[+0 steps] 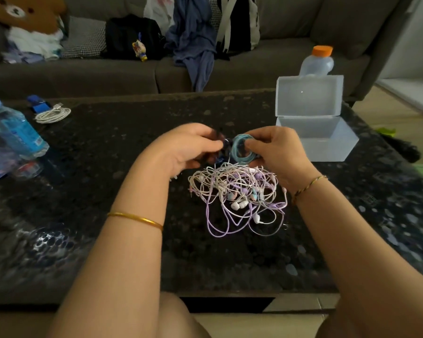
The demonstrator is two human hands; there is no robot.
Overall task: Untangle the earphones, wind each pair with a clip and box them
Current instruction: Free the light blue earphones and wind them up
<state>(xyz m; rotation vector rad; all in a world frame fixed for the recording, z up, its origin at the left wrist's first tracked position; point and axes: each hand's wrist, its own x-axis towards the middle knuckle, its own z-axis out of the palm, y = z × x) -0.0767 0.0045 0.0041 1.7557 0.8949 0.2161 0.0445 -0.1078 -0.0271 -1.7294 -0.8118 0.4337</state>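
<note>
The blue coil (pixel 244 153) was gripped in the right hand (pixel 276 152), held over the tangle (pixel 237 191) and near the open box (pixel 327 147). A small dark piece (pixel 219 139), seemingly a clip though blurred, was pinched in the left hand (pixel 193 148). The loops could be sprung loose if that grip were eased before the clip was closed, and dropped wire could be snagged in the tangle below. A dark speckled table (pixel 230 264) was used, and a cluttered grey sofa (pixel 83 74) was seen behind.
</note>
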